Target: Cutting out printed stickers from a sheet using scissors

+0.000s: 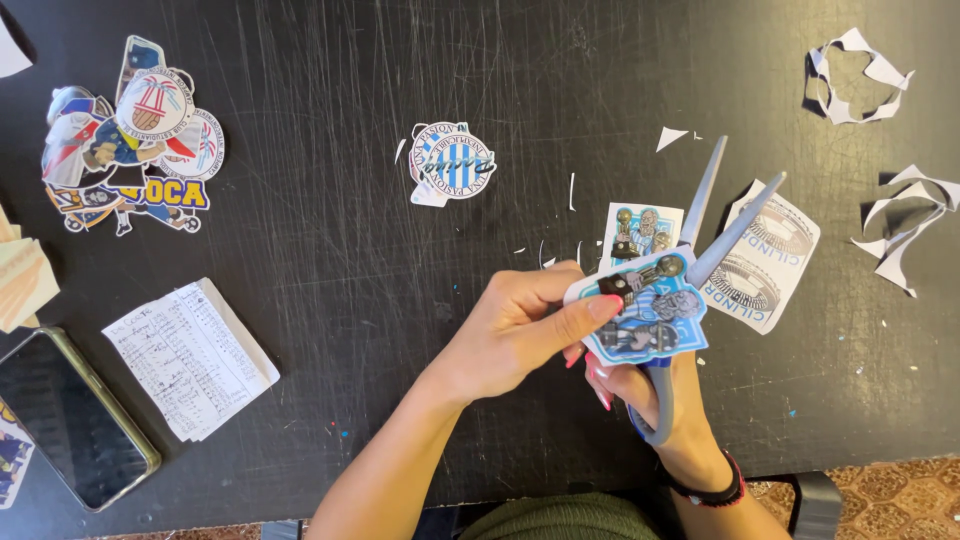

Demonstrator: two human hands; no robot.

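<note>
My left hand pinches a blue printed paper cut-out between thumb and forefinger. My right hand, mostly hidden under that cut-out, grips grey scissors by their blue-grey loop handle. The scissor blades are spread apart and point up and to the right, with the cut-out at their pivot. Just behind the hands, a small rectangular picture and a white sheet with round printed designs lie on the black table.
A pile of cut-out stickers lies at far left and a round blue-striped sticker at centre. White paper offcuts and more scraps sit at right. A handwritten note pad and a phone lie at near left.
</note>
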